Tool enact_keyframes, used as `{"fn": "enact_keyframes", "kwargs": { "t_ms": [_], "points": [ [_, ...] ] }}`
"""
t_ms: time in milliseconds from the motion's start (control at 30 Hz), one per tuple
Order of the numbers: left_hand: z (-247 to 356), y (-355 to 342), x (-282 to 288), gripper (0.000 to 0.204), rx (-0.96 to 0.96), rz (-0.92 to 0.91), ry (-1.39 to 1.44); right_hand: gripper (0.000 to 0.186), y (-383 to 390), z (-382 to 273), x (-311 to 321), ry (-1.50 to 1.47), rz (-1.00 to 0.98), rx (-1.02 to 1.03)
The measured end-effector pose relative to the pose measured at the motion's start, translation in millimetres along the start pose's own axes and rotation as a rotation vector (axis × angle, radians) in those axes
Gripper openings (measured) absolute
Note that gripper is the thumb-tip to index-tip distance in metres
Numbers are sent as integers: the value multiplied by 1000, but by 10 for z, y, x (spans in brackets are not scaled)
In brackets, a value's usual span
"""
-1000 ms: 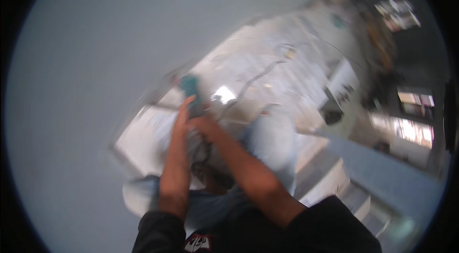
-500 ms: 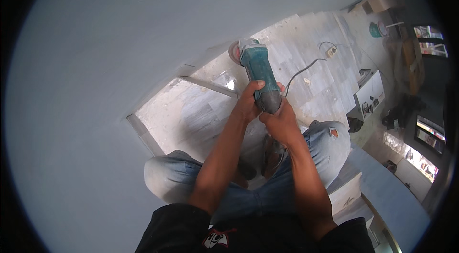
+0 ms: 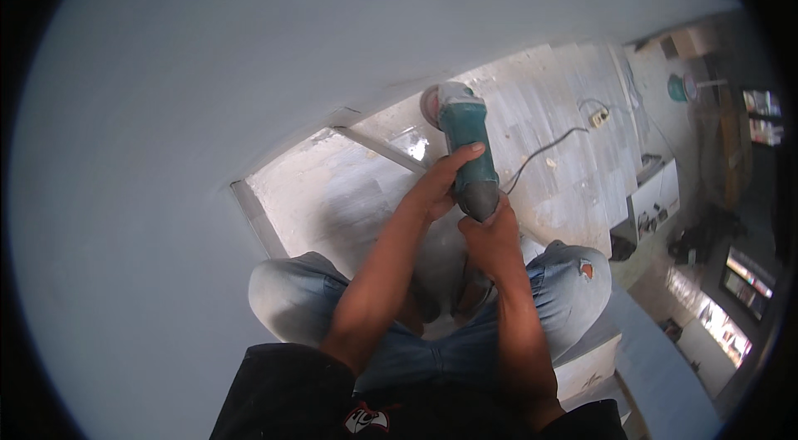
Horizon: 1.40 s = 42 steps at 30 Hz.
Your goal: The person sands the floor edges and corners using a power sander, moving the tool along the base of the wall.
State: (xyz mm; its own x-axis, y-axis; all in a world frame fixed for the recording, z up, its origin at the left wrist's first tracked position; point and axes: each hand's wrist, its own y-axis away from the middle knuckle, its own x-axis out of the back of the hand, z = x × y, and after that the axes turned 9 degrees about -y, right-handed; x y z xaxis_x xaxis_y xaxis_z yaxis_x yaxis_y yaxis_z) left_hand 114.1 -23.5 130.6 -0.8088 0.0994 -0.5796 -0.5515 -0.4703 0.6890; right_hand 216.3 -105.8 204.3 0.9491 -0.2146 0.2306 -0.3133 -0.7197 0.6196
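Note:
I hold a teal angle grinder [image 3: 464, 139] with both hands, in front of my knees. My left hand [image 3: 439, 182] wraps the side of its body, thumb along the casing. My right hand [image 3: 492, 234] grips the dark rear end of the handle. The grinder's disc and guard [image 3: 434, 103] point away from me toward the base of a plain pale wall [image 3: 249, 58]. Its cable [image 3: 540, 153] trails right across the dusty tiled floor [image 3: 349, 191] to a white plug strip [image 3: 596, 117].
I squat in torn blue jeans [image 3: 573, 290]. Pale strips [image 3: 378, 149] frame a floor section by the wall. A white box [image 3: 657, 195] holding small items stands to the right, a teal object [image 3: 677, 88] lies farther back, and a step edge [image 3: 648, 349] runs at lower right.
The view has steadied. The grinder has come forward and up in both hands, its disc now near the wall's base; my grip has stayed on it throughout.

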Motion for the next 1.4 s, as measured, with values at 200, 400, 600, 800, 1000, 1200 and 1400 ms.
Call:
{"fn": "enact_keyframes", "kwargs": {
  "t_ms": [200,400,600,800,1000,1200,1400],
  "points": [
    [-9,2,-17,55,-69,61,68,55,-63,-60,35,184,-74,70],
    [-103,-42,-33,62,-122,88,269,59,-161,-252,140,543,-146,228],
    [-18,-82,-322,70,-168,40,593,73,-355,-894,330,1106,-237,397],
    [-45,-168,-280,56,-318,-75,656,72,-257,-1046,206,1214,-203,495],
    [-68,-242,-407,46,-444,-12,583,49,-412,-893,389,1232,-98,460],
    [-184,-135,-370,44,-459,21,609,31,-462,-880,418,1264,-208,444],
    [-413,-262,-273,42,-474,29,664,34,-796,-700,564,1246,-427,505]
  ]
}}
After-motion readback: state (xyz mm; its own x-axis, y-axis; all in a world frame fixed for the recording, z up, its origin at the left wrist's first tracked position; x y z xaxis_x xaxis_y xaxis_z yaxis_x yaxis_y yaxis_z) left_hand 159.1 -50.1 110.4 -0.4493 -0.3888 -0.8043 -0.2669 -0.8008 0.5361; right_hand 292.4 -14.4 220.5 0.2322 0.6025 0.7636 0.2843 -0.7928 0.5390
